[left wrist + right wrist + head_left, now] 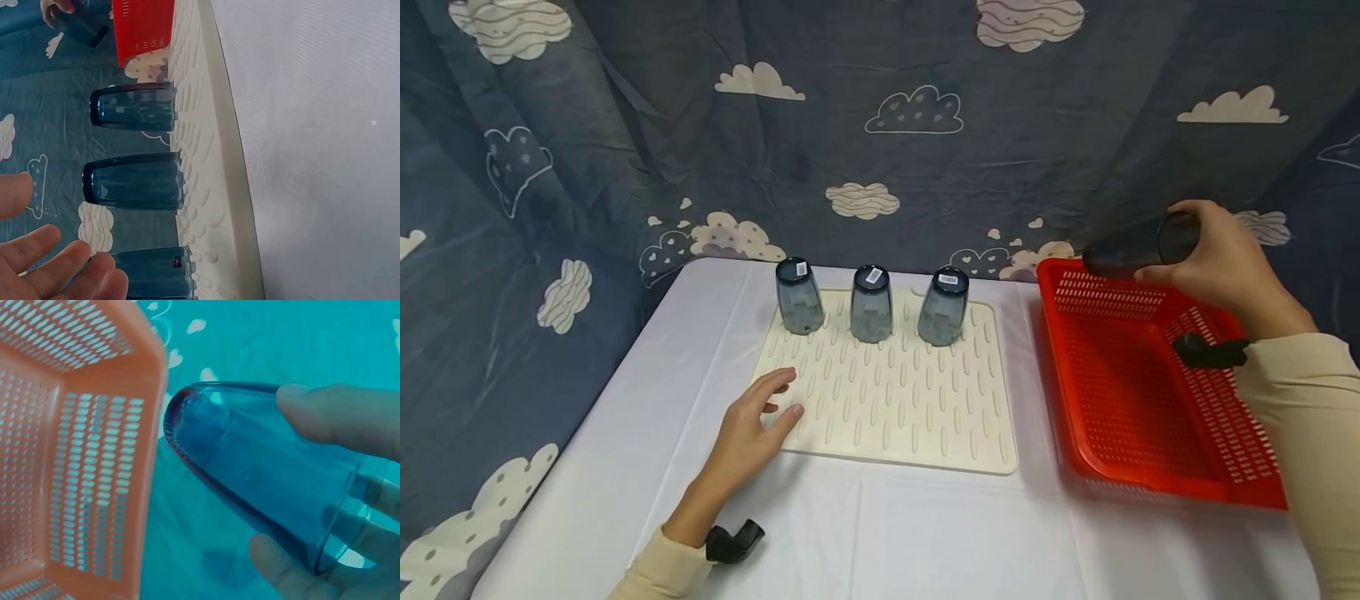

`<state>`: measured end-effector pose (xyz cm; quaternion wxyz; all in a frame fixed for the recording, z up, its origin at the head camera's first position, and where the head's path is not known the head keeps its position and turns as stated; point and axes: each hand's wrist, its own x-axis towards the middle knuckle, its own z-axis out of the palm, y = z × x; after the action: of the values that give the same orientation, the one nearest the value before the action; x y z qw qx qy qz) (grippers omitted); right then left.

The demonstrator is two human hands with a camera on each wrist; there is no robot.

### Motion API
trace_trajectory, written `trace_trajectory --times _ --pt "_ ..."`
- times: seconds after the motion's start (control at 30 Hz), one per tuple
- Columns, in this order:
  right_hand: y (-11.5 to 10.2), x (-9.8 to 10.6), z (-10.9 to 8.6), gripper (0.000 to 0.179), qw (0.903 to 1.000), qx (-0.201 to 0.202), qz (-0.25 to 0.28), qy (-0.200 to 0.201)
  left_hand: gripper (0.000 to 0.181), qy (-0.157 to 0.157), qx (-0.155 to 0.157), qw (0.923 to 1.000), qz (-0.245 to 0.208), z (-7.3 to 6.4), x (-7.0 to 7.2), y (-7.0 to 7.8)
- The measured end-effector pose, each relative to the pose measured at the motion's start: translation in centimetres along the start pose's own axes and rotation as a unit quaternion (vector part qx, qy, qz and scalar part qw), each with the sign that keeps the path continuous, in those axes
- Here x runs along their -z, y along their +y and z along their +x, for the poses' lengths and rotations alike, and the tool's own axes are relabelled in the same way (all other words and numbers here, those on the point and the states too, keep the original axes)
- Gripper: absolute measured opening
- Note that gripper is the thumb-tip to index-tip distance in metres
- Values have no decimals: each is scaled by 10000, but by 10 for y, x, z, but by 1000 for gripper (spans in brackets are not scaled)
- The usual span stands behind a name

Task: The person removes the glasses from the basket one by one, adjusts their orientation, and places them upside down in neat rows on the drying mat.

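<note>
My right hand (pixel 1221 267) grips a dark tinted drinking glass (pixel 1120 247) near its mouth, above the far edge of the red basket (pixel 1067 392). In the right wrist view the glass (pixel 250 469) lies tilted sideways, its base pointing toward the basket wall. Three similar glasses stand upside down along the back of the cream drying mat (pixel 887 408): a left glass (pixel 800 298), a middle glass (pixel 871 307) and a right glass (pixel 943 308). Over the mat's left edge hovers my left hand (pixel 748 429), fingers loosely bent and holding nothing.
The perforated basket stands right of the mat on a white-covered table (pixel 940 533). A dark cloud-patterned curtain (pixel 820 167) hangs behind the table and down its left side. Black straps with mounts sit at both wrists.
</note>
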<state>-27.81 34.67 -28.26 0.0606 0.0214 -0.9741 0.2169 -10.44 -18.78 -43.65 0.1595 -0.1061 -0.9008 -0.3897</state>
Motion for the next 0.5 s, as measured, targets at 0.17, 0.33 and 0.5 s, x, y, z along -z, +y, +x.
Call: trace_trajectory --times 0.17,0.33,0.5 --pt "-9 4 -5 105 10000 0 70 44 50 42 -21 10000 -60 -1 1 -1" --pt "-14 6 -9 103 9999 42 53 108 51 115 20 9998 -176 -1 2 -3" --pt "-23 9 -15 103 9998 58 145 152 51 187 184 9992 -304 -1 3 -5"
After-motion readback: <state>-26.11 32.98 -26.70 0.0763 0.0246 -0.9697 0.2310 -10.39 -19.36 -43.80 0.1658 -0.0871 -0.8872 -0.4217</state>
